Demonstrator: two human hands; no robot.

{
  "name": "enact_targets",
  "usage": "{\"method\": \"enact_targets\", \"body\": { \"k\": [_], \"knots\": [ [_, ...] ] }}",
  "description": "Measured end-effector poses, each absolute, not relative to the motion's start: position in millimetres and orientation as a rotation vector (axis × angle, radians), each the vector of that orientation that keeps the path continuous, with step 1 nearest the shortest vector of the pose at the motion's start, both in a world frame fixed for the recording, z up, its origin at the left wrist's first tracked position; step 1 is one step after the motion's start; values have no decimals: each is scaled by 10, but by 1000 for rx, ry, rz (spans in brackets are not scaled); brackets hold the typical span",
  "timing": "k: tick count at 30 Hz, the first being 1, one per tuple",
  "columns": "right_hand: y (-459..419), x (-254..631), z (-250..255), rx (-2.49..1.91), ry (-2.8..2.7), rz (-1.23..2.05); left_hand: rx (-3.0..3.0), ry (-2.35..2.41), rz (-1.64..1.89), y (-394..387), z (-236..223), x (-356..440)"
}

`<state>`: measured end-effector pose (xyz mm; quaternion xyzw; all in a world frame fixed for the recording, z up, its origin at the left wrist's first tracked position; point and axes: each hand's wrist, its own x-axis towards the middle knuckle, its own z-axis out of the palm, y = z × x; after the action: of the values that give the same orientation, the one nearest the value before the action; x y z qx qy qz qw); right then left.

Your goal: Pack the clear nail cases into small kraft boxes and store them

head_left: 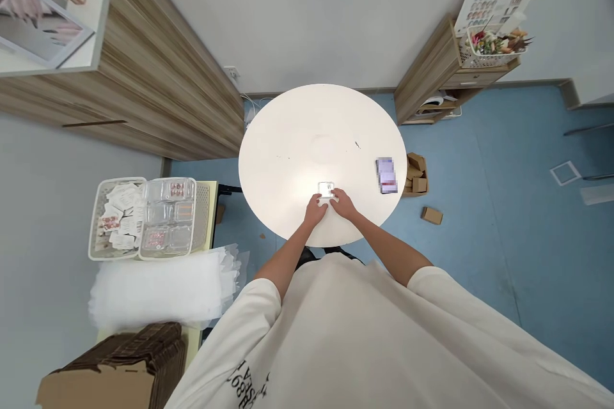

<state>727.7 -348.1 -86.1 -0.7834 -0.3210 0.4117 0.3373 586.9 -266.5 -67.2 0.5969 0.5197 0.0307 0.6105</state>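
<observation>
A small, clear rectangular plastic box lies on the white round table, close to its near edge. Something small and pale shows inside it, too small to make out. My left hand grips the near left corner of the box, and my right hand grips the near right corner. Fingers and thumbs of both hands are bent in around it. To the right on the tabletop lies a purple phone-like object, its surface blurred.
At left, white baskets hold white cards and clear boxes, beside stacked translucent bags and flat brown cardboard. A carton of small boxes stands on the floor right of the table. Wooden cabinets stand behind.
</observation>
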Motion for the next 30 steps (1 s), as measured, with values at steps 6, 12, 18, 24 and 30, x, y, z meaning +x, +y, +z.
{"method": "enact_targets", "body": {
  "k": [6, 12, 18, 24, 30],
  "knots": [
    [-3442, 7323, -846, -2039, -827, 1047, 1390, 1213, 85, -2583, -673, 5887],
    [-3247, 7251, -650, -2026, -936, 899, 1458, 1250, 195, -2414, -452, 5607],
    [-2666, 6855, -341, -1903, -1134, 967, 1454, 1338, 398, -2105, -103, 4969],
    [-2138, 6070, -128, -1753, -1335, 1024, 1414, 1452, 524, -1821, 61, 4171],
    [-1581, 5081, -17, -1648, -1463, 993, 1414, 1457, 645, -1502, 139, 3251]
  ]
}}
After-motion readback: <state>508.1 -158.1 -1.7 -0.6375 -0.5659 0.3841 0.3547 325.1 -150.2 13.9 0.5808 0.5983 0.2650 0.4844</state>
